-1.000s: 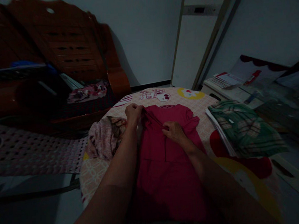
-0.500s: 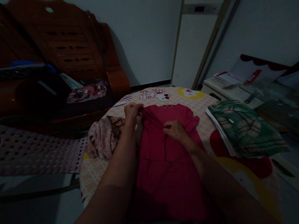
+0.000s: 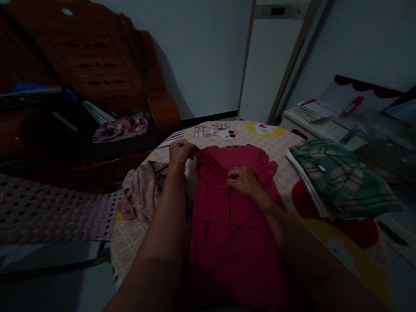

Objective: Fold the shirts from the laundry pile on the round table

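A dark red dress [image 3: 235, 239] lies spread on a round table [image 3: 135, 237] covered with a patterned cloth. My left hand [image 3: 180, 153] is closed on the dress's upper left shoulder, near the far edge. My right hand [image 3: 243, 181] pinches the fabric at the chest, fingers pressed together. A fold of red cloth runs taut between the two hands.
A crumpled pink and brown garment [image 3: 146, 189] lies left of the dress. A folded green plaid cloth [image 3: 341, 180] rests on the right. A wooden bench [image 3: 91, 69] with clothes stands behind, a perforated stool [image 3: 44, 210] at left, papers [image 3: 315, 110] on a side table.
My left hand has drawn the dress's shoulder a little further left and away. My right hand has stayed at the chest.
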The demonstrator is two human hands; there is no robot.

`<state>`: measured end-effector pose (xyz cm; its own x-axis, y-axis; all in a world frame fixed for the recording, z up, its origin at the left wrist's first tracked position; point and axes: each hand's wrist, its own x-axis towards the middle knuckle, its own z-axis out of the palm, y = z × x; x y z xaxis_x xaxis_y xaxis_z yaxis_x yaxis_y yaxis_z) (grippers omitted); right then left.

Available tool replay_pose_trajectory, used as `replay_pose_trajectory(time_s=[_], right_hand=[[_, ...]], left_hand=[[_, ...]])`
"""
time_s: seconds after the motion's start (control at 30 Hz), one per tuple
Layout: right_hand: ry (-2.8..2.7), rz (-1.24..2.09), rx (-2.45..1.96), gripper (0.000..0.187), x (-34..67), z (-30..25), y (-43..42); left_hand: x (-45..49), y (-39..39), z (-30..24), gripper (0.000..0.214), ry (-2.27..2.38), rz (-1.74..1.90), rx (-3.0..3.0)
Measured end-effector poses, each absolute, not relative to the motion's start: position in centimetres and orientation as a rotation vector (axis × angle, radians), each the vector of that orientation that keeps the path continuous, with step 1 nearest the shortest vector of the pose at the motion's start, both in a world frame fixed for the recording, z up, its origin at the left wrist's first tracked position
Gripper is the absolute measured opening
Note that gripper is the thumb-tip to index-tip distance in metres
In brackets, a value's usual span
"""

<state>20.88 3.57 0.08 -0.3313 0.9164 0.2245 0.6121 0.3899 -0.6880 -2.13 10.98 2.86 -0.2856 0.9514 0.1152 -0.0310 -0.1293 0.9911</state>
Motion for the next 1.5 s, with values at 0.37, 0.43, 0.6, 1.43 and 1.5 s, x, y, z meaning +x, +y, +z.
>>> replay_pose_trajectory(time_s=[0.37,0.43,0.6,1.43,1.5], right_hand=[[-1.967,1.175,-1.099,0.068,21.3,2.3,2.4],[-1.967,1.34,-1.114,0.055,21.3,2.7,2.2],[-1.907,1.578,-1.211,0.037,21.8,2.9,2.2],[-1.958,1.523,-1.242,0.026,23.2,2.1,3.3],[-1.809,1.236,-1.271,0.026,23.0,1.7,3.8]], left_hand=[[-1.8,10.6,3.7,0.03,1.071,1.325,1.426],[-0.7,10.3,4.1,0.032,1.032,1.259,1.555],[3.1,9.7,4.2,0.029,0.987,1.12,1.852],[2.1,11.4,1.5,0.021,1.554,1.273,1.841],[0.1,11.9,1.0,0.016,1.754,1.356,1.654]])
